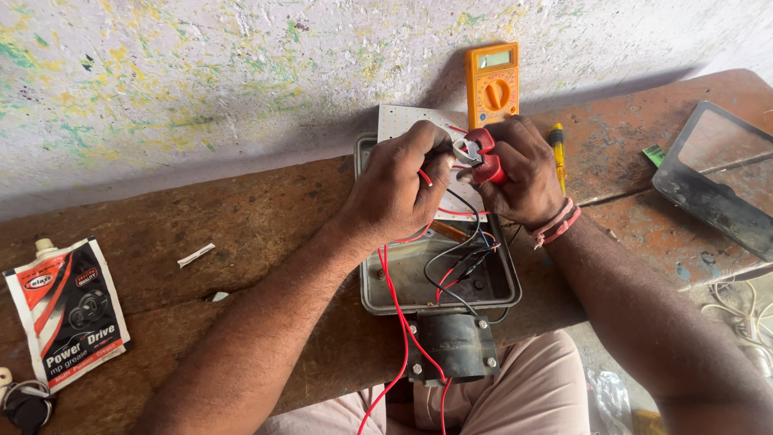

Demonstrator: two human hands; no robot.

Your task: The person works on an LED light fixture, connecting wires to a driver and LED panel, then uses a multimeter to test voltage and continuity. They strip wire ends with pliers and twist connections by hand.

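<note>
1. The right hand (519,173) is clenched around red-handled cutters (481,155), whose metal tip meets a thin red wire (424,177) pinched in the left hand (398,189).
2. The wire is glossy and slack, trailing down over a grey metal housing (370,286) just below the hands.
3. A white perforated board (394,119) leans behind the hands, beside an orange multimeter (492,83).
4. The worn brown bench (241,225) lies bare leftward as far as a grease pouch (71,310).
</note>
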